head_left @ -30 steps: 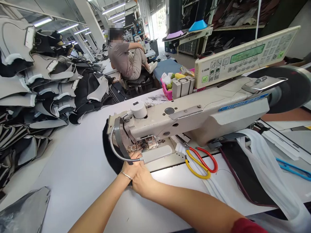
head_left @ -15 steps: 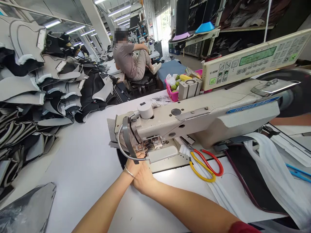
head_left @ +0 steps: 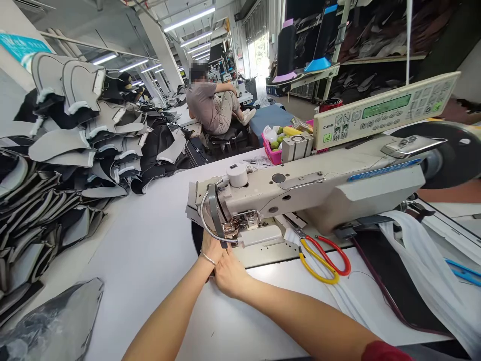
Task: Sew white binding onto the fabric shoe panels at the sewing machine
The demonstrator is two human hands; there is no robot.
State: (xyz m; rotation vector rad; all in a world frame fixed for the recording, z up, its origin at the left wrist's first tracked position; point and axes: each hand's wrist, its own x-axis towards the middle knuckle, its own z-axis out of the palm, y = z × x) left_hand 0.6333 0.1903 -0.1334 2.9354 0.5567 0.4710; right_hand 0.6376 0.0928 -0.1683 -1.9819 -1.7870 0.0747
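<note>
"Where are the 2 hands?"

"The left hand (head_left: 212,247) and right hand (head_left: 230,275) meet at the near side of the industrial sewing machine's (head_left: 300,188) needle end; I can't tell whether their fingers grip anything."

"And the black fabric piece (head_left: 196,236)?"

"Partly hidden by the left hand, at that same end."

"Guiding it well?"

"I'd keep it flat, fingertips clear of the presser foot (head_left: 230,228)."

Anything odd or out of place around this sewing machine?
Yes, mildly: a pink basket of fruit sits beyond the sewing machine, and food seems out of place among work gear. I see no obvious spill or damage.
</note>
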